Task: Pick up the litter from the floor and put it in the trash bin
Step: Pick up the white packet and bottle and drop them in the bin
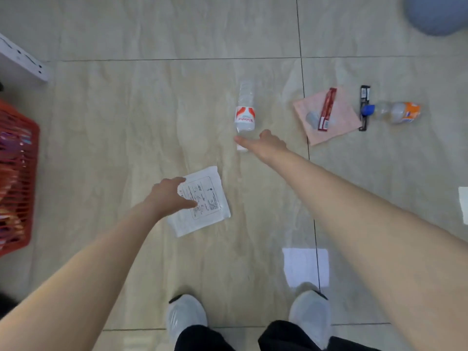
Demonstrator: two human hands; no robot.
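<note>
A clear plastic bottle with a red-and-white label (pixel 244 115) lies on the tiled floor. My right hand (pixel 266 144) is over its cap end, fingers spread around the neck, apparently touching it. A white printed packet (pixel 205 201) lies nearer to me, and my left hand (pixel 171 196) rests on its left edge with fingers apart. Further right lie a pink cloth (pixel 339 122) with a red sachet (pixel 327 109) on it, a black strip (pixel 364 105), and a bottle with an orange label and blue cap (pixel 397 112). A red mesh basket (pixel 17 173) holding wrappers stands at the left edge.
A white paper sheet (pixel 305 266) lies by my right shoe, and another white piece (pixel 463 207) sits at the right edge. A white furniture edge (pixel 22 59) is at the upper left and a blue-grey rounded object (pixel 438 13) at the top right. My feet (pixel 186 315) stand below.
</note>
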